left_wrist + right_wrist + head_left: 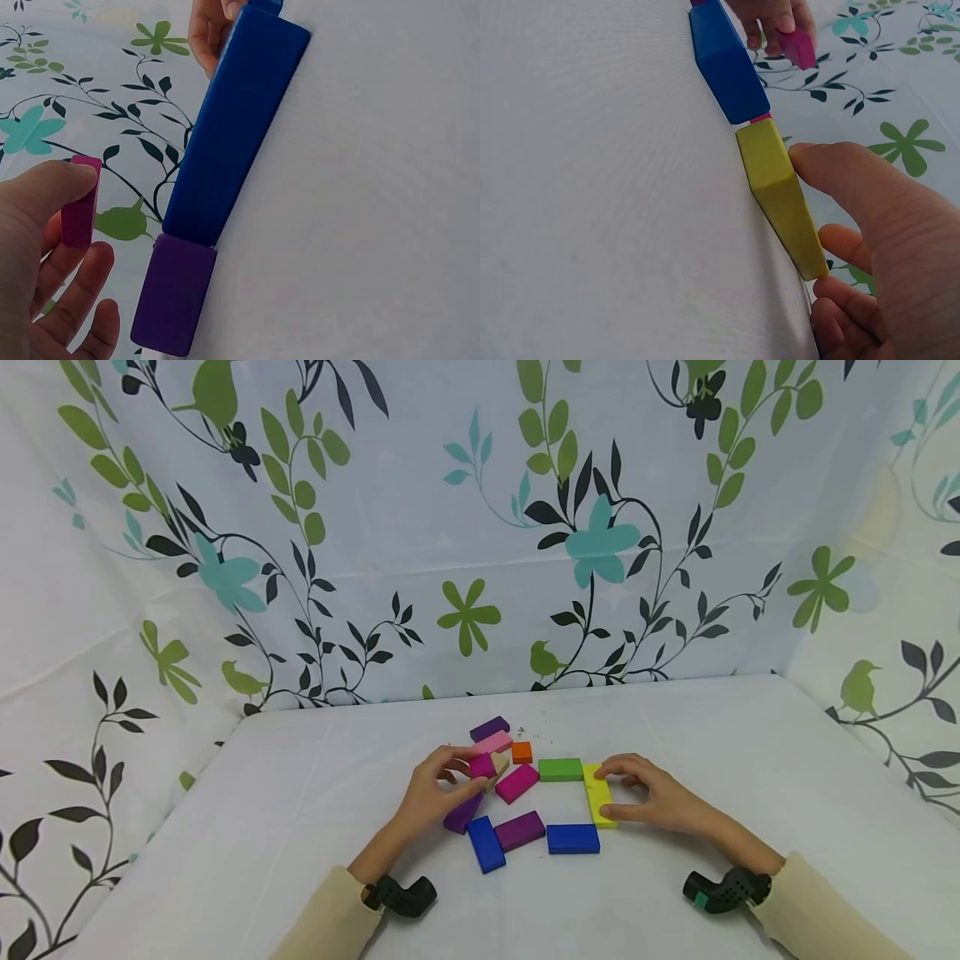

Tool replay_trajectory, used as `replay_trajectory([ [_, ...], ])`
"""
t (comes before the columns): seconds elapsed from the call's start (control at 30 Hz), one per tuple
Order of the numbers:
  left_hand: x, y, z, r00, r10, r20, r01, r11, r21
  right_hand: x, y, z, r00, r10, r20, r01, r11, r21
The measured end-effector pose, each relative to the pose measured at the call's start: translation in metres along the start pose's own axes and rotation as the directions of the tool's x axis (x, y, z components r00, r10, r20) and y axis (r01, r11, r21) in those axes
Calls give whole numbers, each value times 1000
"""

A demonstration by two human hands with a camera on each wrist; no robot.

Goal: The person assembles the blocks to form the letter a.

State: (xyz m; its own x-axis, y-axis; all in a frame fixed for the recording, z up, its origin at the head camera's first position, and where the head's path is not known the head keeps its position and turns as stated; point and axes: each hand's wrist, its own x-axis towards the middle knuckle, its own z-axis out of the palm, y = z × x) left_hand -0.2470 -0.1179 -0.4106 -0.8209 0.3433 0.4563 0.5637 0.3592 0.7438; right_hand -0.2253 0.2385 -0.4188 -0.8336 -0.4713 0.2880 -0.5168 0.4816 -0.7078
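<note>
Seems mid-arranging: pinches magenta block (79,221) (raised) with left fingers (86,277), yellow block (776,180) with right fingers (847,247); likely calls for lowering.

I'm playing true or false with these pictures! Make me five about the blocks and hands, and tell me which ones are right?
1. The left hand pinches a magenta block. True.
2. The right hand is touching nothing. False: the right hand has its thumb and fingers on the yellow block.
3. The green block lies beside the yellow block. True.
4. The orange block is longer than the green block. False: the orange block is shorter.
5. A purple block lies farther back than all the other blocks. True.
</note>
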Motion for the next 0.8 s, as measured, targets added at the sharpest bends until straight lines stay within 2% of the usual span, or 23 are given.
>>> replay_trajectory([
  [0.17,0,5,3,1000,12,14,-13,1000,26,0,-1,0,1000,-1,3,1,1000,-7],
  [0.8,1,30,23,988,121,93,-118,993,-30,1,4,-1,999,47,11,-47,999,-25],
])
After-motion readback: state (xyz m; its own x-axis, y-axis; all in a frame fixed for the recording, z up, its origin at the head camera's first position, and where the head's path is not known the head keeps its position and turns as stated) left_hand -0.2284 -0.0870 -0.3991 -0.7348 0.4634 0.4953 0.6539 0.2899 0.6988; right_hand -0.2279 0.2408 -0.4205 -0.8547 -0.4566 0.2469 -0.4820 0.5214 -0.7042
